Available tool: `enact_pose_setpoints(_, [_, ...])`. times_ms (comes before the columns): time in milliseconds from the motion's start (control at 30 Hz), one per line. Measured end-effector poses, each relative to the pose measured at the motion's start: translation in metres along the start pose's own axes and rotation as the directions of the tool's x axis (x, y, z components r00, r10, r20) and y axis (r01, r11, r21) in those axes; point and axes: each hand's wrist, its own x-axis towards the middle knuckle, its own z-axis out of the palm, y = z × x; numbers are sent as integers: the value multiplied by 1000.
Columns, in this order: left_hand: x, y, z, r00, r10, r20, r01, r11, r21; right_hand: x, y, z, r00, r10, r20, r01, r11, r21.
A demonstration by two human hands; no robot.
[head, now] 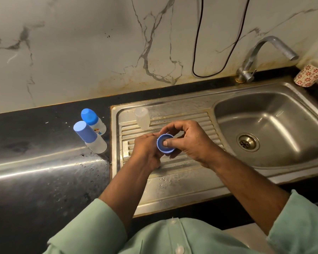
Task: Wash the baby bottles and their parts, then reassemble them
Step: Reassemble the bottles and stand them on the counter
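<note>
Two hands on blue ring (165, 145) above draining board (191, 167): left hand (147, 150) gripping rim, right hand (186, 142) pinching, thumb pressed inside. Likely seating teat, reassembly step. Next: screw onto bare bottle (142, 118) behind. Capped bottles (89, 136) on counter (44, 162).

1. My left hand (147, 147) wraps the blue ring (165, 145), so its left side and underside are hidden from me.
2. My right hand (186, 139) has its thumb down in the ring's opening; what sits under that thumb I can't tell.
3. The clear bottle (142, 117) on the drainboard (191, 114) is hazy, and its foot disappears behind my fingers.
4. The print on the capped bottles (92, 132) is too small to read.
5. The flowered mug (309, 74) runs off the right edge.
6. The black cable (197, 41) leaves the top edge.
</note>
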Motion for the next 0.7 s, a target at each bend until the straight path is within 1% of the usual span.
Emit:
enact_pose_setpoints(33, [1,1,-1,998,-41,38,41,999,-18,1,0,0,1000,6,4,-6,1000,2])
enact_pose_setpoints(67, [1,3,-3,990,-89,106,91,996,-22,1,0,-2,1000,14,10,-14,1000,19])
enact_pose_setpoints(133, [-2,6,-10,951,-172,257,178,984,-1,2,0,-6,999,25,29,-28,995,100])
enact_pose_setpoints(200, [-4,7,-18,914,-200,352,207,978,18,2,2,-11,1000,24,-7,-22,985,168])
enact_pose_setpoints(300, [-11,6,-22,876,-221,428,215,975,63,3,4,-12,995,-10,-95,25,987,160])
enact_pose_setpoints(367, [-15,9,-20,867,-217,448,225,974,36,2,1,-12,993,-57,-102,71,988,134])
enact_pose_setpoints(433, [-18,14,-18,869,-197,454,229,973,-17,0,-3,-13,987,-138,-81,145,986,85])
enact_pose_setpoints(500, [-21,19,-15,886,-186,424,230,972,-54,-1,-8,-15,974,-223,-39,223,975,-11])
enact_pose_setpoints(600, [-26,22,-9,917,-199,345,234,970,-62,-3,-15,-16,958,-286,12,286,952,-109])
enact_pose_setpoints(667, [-30,23,-6,931,-193,311,223,973,-65,-4,-19,-16,952,-306,27,307,944,-119])
enact_pose_setpoints(700, [-32,22,-4,932,-201,303,236,968,-83,-5,-21,-16,950,-308,52,312,946,-87])
